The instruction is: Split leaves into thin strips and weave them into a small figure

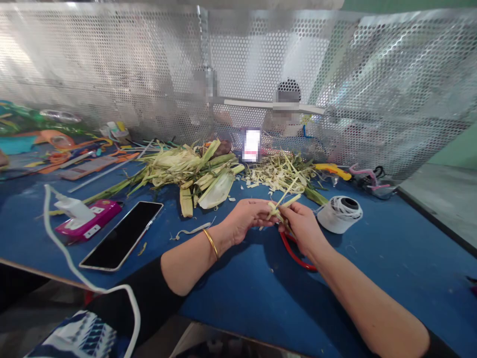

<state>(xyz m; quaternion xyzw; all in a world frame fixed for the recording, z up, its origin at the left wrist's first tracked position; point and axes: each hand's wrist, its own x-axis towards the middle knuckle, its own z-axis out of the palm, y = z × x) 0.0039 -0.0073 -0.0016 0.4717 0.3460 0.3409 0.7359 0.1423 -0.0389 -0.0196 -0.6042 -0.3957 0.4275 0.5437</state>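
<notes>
My left hand (pixel 250 217) pinches a small bundle of pale green-yellow plant strips (pixel 275 211) above the blue table. My right hand (pixel 299 223) closes on the same strips from the other side, and the fingertips of both hands nearly meet. A few strip ends stick up past my fingers. Below my right hand lies a tool with red loop handles (pixel 294 256), its front part hidden by the hand. Right of that hand stands a spool of white thread (pixel 340 215). A heap of peeled leaves and stalks (pixel 179 166) lies beyond my left hand.
Shredded strips (pixel 281 171) lie behind my hands, near a yellow-handled tool (pixel 333 171). At left are a black-screened phone (pixel 122 234), a magenta power strip (pixel 89 220) and a white cable (pixel 61 238). A perforated metal screen (pixel 257 59) borders the table's far side.
</notes>
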